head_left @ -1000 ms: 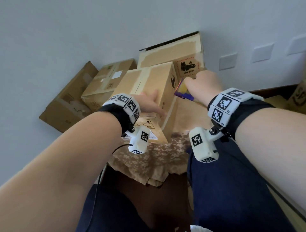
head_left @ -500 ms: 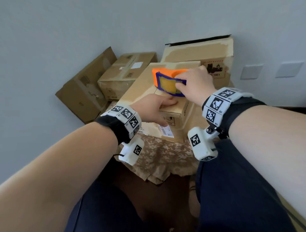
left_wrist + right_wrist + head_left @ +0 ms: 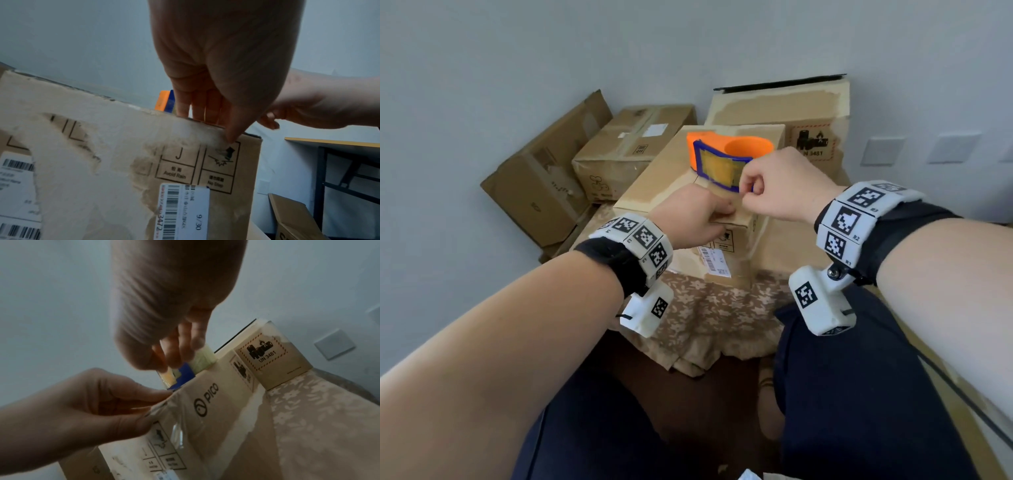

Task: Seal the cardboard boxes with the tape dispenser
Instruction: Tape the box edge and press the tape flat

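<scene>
A brown cardboard box [image 3: 654,185] stands on a floral cloth, with an orange and blue tape dispenser [image 3: 726,154] on its top. My right hand [image 3: 774,185] grips the dispenser's blue front; in the right wrist view its fingers curl round the blue frame [image 3: 183,374] and the pale tape roll [image 3: 203,358]. My left hand [image 3: 698,216] lies on the box's near top edge. Its fingers [image 3: 197,105] rest straight on the top. The thumb presses clear tape [image 3: 176,426] down on the front face of the box [image 3: 102,146].
A larger box [image 3: 774,106] stands against the wall behind, a sealed box [image 3: 626,147] to the left, and a flattened one [image 3: 541,181] leans further left. The floral cloth [image 3: 715,308] hangs over the front. My legs in dark trousers are below. A dark shelf frame [image 3: 339,162] is at right.
My right hand lifted the dispenser from the box's right side onto its top and drew it toward the near edge. My left hand slid from the box's side to its near top edge.
</scene>
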`<state>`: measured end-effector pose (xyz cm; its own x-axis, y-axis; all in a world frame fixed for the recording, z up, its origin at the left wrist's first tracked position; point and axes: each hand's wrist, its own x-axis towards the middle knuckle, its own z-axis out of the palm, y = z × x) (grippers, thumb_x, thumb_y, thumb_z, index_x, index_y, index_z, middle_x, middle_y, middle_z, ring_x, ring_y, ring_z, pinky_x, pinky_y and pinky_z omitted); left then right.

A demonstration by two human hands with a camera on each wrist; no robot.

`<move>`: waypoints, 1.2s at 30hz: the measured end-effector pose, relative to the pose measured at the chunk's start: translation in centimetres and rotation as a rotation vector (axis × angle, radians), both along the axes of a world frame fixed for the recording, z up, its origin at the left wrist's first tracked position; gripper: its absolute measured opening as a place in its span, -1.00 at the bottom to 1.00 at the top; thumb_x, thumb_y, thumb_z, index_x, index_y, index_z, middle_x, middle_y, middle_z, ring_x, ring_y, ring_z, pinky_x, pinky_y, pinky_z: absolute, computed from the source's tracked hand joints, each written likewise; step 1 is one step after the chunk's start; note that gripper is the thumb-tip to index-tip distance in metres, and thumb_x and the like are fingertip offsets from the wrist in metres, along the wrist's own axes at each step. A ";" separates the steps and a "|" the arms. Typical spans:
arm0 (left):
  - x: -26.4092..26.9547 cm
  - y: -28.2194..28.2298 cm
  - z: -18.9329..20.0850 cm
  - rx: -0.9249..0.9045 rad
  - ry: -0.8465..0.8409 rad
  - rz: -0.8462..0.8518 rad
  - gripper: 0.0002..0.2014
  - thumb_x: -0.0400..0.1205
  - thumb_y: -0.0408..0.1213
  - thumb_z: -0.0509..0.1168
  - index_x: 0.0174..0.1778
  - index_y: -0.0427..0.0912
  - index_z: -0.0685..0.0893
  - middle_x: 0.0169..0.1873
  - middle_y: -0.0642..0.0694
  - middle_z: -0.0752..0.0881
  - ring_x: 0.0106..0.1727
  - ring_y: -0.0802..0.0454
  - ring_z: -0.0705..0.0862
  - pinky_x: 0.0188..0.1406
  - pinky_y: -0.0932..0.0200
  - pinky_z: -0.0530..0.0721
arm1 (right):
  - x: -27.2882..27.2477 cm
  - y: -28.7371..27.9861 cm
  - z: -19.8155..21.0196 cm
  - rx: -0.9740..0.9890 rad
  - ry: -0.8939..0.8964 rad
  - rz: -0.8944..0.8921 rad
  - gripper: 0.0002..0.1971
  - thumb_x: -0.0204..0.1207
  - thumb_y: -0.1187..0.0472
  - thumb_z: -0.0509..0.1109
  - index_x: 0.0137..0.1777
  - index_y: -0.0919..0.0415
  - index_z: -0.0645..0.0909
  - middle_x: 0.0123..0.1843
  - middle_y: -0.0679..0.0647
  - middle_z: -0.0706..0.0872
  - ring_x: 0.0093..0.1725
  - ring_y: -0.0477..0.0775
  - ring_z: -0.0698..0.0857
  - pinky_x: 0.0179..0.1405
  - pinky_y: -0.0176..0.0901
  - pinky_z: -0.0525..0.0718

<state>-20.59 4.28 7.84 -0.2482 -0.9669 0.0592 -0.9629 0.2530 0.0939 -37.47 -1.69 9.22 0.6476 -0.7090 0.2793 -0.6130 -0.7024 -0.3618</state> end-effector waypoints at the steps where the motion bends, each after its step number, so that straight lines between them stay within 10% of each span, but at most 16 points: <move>1: 0.0 0.0 0.0 0.012 -0.009 -0.002 -0.67 0.57 -0.24 0.31 0.25 -0.14 0.72 0.11 -0.11 0.78 0.20 -0.14 0.67 0.16 0.01 0.57 | -0.2 0.1 -0.1 0.032 0.097 0.025 -0.85 0.41 0.22 0.38 -0.08 0.11 0.75 -0.43 -0.19 0.52 -0.20 0.00 0.61 -0.14 -0.15 0.60; 11: 0.1 -0.1 -0.1 0.049 -0.104 -0.027 -0.70 0.69 -0.15 0.20 0.29 -0.07 0.68 0.02 -0.10 0.78 0.07 -0.12 0.66 0.04 0.04 0.55 | 0.7 0.7 -1.6 -0.145 0.558 0.047 -0.50 0.47 0.05 0.47 0.41 0.04 0.50 -0.11 0.03 0.55 0.00 0.17 0.65 -0.27 -0.09 0.50; 36: 0.1 0.2 -0.4 -0.006 -0.032 -0.076 -0.72 0.67 -0.22 0.22 0.23 -0.13 0.72 -0.04 -0.14 0.79 0.02 -0.15 0.67 -0.05 0.03 0.54 | 2.6 -0.2 -1.7 -0.139 0.621 0.020 -0.34 0.13 -0.32 0.60 0.09 0.15 0.65 -0.22 0.02 0.59 -0.16 0.14 0.65 -0.39 -0.11 0.47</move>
